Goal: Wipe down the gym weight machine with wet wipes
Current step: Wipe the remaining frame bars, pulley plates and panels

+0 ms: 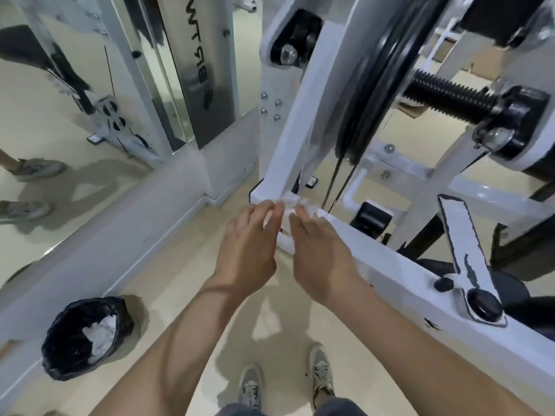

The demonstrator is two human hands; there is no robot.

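A white-framed weight machine (pixel 390 262) fills the right side, with a black pulley wheel, cables and a threaded black bar. A crumpled white wet wipe (pixel 295 205) is held in front of the frame's near corner, where the slanted post meets the low beam. My left hand (pixel 250 247) and my right hand (pixel 321 253) both reach forward and pinch the wipe at their fingertips, one on each side. Most of the wipe is hidden behind my fingers.
A bin lined with a black bag (pixel 87 337) holds used white wipes on the floor at the lower left. A wall mirror (pixel 75 115) runs along the left. A black knob and lever plate (pixel 468 265) stick out from the beam on the right. My shoes stand on beige floor.
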